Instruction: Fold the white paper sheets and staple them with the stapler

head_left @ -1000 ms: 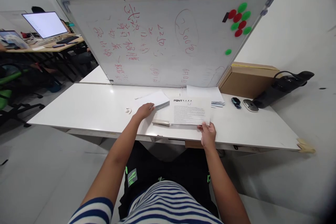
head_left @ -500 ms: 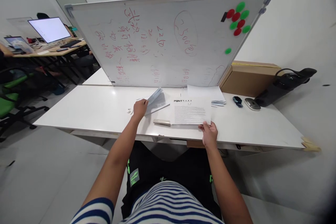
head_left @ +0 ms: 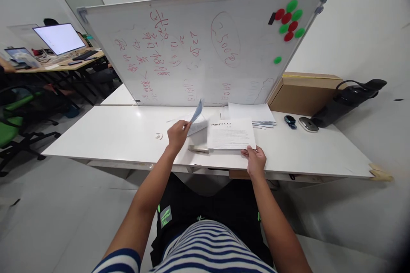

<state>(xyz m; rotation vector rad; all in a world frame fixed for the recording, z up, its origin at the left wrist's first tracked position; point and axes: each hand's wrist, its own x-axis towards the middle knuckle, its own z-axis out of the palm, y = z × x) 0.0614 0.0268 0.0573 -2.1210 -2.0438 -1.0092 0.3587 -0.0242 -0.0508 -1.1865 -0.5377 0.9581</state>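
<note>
My left hand [head_left: 178,135] pinches a light-blue sheet of paper [head_left: 197,111], which stands tilted up from the desk, seen nearly edge-on. Behind and under it lies other pale paper [head_left: 197,126], partly hidden. A white printed sheet headed "PONY" [head_left: 232,134] is held at its lower right corner by my right hand [head_left: 255,160], thumb on top. Just below that sheet's left corner rests a long, narrow pale object [head_left: 197,149] whose kind I cannot make out. At the back, a stack of white sheets with bluish edges [head_left: 251,112] touches the foot of the whiteboard.
A whiteboard [head_left: 192,51] with red writing and round magnets stands along the back of the white desk [head_left: 105,132]. On the right are a cardboard box [head_left: 304,96], a black bottle [head_left: 346,102], a watch [head_left: 290,121] and a mouse [head_left: 308,124]. Small white items [head_left: 159,135] lie left.
My left hand has shifted right with the light-blue sheet, which now stands steeper and closer to the printed sheet. My right hand keeps its hold; the printed sheet has moved slightly.
</note>
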